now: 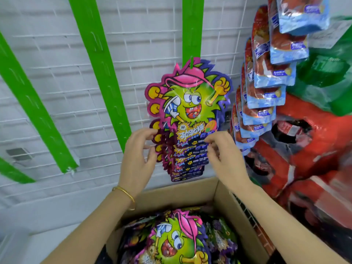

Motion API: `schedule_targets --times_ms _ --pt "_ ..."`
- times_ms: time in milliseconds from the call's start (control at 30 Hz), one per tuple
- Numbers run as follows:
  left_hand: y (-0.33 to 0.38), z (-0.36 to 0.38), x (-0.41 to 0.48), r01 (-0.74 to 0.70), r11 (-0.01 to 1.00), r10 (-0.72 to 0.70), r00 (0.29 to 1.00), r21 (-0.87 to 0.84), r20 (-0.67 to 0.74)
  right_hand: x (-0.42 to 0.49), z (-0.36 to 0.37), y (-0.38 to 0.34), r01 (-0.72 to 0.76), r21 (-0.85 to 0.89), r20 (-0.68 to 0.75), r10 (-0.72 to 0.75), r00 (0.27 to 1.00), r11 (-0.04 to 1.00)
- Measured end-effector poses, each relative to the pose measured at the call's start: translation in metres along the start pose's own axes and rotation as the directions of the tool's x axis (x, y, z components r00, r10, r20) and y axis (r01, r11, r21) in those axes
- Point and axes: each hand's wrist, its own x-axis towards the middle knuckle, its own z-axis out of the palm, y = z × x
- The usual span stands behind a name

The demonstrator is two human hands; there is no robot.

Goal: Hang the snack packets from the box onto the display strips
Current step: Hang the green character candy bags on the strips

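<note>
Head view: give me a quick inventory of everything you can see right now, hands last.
display strips: four, green, slanting down the wire grid
wire grid: one, white, back wall
hung monster packets: overlapping stack, count unclear, pink, green and purple, on the rightmost strip
box: one, brown cardboard, bottom centre
boxed packets: many, same monster design, inside the box
red-blue packets: at least six, hung in a column at right
red wrapped packs: several, stacked far right
bangle: one, gold, left wrist
left hand: pinches the hung stack's left edge
right hand: pinches its right edge
</note>
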Motion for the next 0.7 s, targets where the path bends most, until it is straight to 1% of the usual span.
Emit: schedule_targets --times_ms 33,67,100,133,167,233,367,433,500,533,567,600,633,667,700 --pt "-0.012 0.002 -0.023 0.073 0.997 -0.072 0.996 -0.025 0.047 -0.02 0.014 0.01 -0.105 0.001 0.176 0.104 0.979 0.994" --pt "-0.023 0.004 -0.044 0.148 0.988 -0.144 0.986 -0.033 0.084 -0.037 0.028 0.022 -0.208 -0.039 0.344 0.208 0.916 0.977" --pt "-0.033 0.005 -0.063 0.216 0.976 -0.213 0.971 -0.022 0.11 -0.051 0.041 0.031 -0.274 -0.107 0.474 0.291 0.831 0.956" --pt "-0.042 0.005 -0.08 0.278 0.961 -0.276 0.953 -0.002 0.126 -0.062 0.054 0.039 -0.307 -0.173 0.563 0.349 0.749 0.936" --pt "-0.05 0.004 -0.094 0.333 0.943 -0.333 0.933 0.019 0.134 -0.07 0.065 0.045 -0.329 -0.215 0.624 0.388 0.678 0.92" --pt "-0.065 0.002 -0.117 0.414 0.909 -0.417 0.897 0.051 0.15 -0.082 0.081 0.049 -0.375 -0.272 0.686 0.452 0.57 0.886" --pt "-0.081 -0.002 -0.14 0.523 0.848 -0.53 0.836 0.087 0.145 -0.108 0.103 0.055 -0.418 -0.396 0.738 0.554 0.385 0.818" --pt "-0.081 -0.001 -0.14 0.539 0.836 -0.549 0.82 0.103 0.16 -0.116 0.108 0.057 -0.497 -0.392 0.734 0.589 0.339 0.774" --pt "-0.079 0.001 -0.139 0.518 0.847 -0.531 0.828 0.117 0.178 -0.116 0.107 0.056 -0.598 -0.35 0.735 0.608 0.302 0.721" --pt "-0.078 0.001 -0.139 0.509 0.853 -0.521 0.832 0.113 0.189 -0.113 0.104 0.055 -0.676 -0.305 0.742 0.612 0.273 0.671" --pt "-0.078 0.002 -0.14 0.502 0.858 -0.513 0.833 0.106 0.205 -0.109 0.099 0.054 -0.777 -0.242 0.765 0.607 0.216 0.581" --pt "-0.078 0.003 -0.14 0.494 0.863 -0.505 0.833 0.106 0.227 -0.104 0.092 0.052 -0.876 -0.177 0.809 0.573 0.131 0.45" --pt "-0.076 0.004 -0.14 0.477 0.872 -0.489 0.833 0.112 0.257 -0.098 0.084 0.05 -0.937 -0.128 0.858 0.509 0.059 0.325" --pt "-0.074 0.004 -0.139 0.454 0.883 -0.467 0.833 0.118 0.298 -0.093 0.077 0.049 -0.961 -0.099 0.898 0.439 0.025 0.257" --pt "-0.07 0.005 -0.135 0.428 0.897 -0.439 0.829 0.113 0.346 -0.087 0.069 0.048 -0.964 -0.084 0.925 0.38 0.02 0.254"
